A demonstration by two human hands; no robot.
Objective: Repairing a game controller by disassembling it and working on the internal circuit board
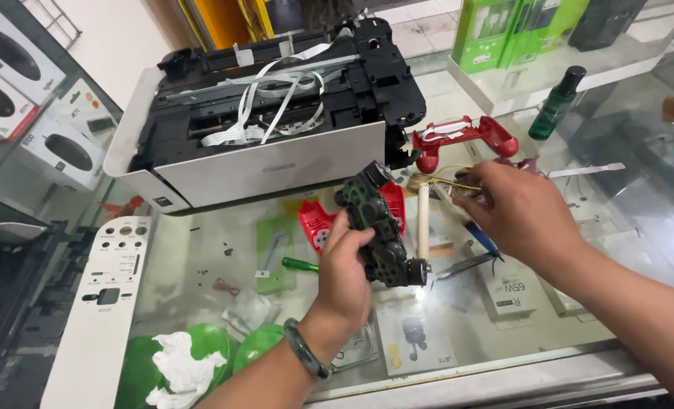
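Gamepad circuit board (377,227) sits clamped in my left hand (346,274) grip. My right hand (520,212) pinches its yellow wires (449,179) above the glass surface (201,257).

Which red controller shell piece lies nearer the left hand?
The red button-holed shell half beside the left hand; the red handled half lies farther back by the printer.

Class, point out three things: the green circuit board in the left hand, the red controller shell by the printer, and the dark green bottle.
Green circuit board (375,227), head view: board middle.
Red controller shell (464,136), head view: centre.
Dark green bottle (555,106), head view: body.
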